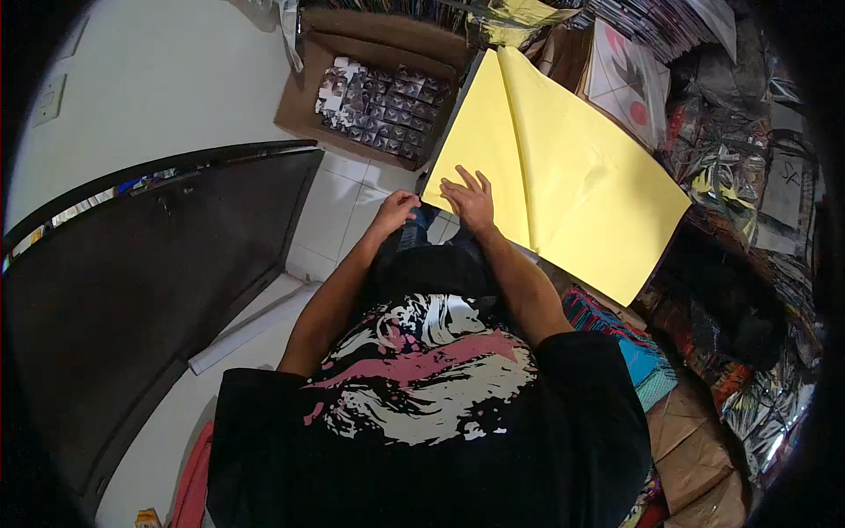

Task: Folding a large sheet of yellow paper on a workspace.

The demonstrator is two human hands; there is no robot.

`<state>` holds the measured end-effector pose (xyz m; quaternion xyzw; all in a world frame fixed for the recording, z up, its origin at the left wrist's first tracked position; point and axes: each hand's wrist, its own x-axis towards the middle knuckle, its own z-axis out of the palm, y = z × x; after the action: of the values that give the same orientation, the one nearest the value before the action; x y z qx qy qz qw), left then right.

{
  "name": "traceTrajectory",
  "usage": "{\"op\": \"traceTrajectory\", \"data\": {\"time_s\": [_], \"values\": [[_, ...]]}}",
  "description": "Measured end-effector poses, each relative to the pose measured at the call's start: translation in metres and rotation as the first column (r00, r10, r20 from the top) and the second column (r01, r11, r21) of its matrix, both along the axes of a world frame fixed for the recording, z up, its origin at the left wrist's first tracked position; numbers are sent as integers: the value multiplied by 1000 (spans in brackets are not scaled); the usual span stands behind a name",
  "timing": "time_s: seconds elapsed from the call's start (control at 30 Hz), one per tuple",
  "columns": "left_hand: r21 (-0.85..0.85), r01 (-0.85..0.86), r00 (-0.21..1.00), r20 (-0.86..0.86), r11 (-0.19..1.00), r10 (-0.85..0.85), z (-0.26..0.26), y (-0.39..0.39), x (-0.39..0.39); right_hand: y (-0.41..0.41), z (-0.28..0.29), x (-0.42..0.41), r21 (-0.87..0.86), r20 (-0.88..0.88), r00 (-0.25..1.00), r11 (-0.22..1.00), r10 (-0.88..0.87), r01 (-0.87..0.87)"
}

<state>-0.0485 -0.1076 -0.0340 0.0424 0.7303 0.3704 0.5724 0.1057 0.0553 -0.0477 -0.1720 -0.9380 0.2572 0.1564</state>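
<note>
A large yellow sheet (594, 178), apparently paper, lies tilted in front of me to the right, with a raised fold running down its left part. My right hand (470, 196) rests on or just over the sheet's lower left corner, fingers spread. At that corner's edge is my left hand (399, 210), its fingers curled and thumb near the fingertips; whether it pinches the edge cannot be told. A dark edge shows under the sheet's left side.
An open cardboard box (297, 99) of small patterned boxes (396, 109) stands beyond my left hand. A dark panel (152, 277) and a white roll (251, 327) are at left. Stacked, plastic-wrapped goods (719, 132) line the right. Folded brown paper (693, 455) lies lower right.
</note>
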Motion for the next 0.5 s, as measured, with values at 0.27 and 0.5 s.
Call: {"op": "traceTrajectory", "data": {"time_s": [0.27,0.5], "values": [[-44,91,996,22,995,-90,-1,-2,-2,5,10,4,-84,-17,998,994,64,-65],[-27,107,994,24,994,-106,0,0,-3,6,3,3,-71,-8,999,997,32,-32]]}}
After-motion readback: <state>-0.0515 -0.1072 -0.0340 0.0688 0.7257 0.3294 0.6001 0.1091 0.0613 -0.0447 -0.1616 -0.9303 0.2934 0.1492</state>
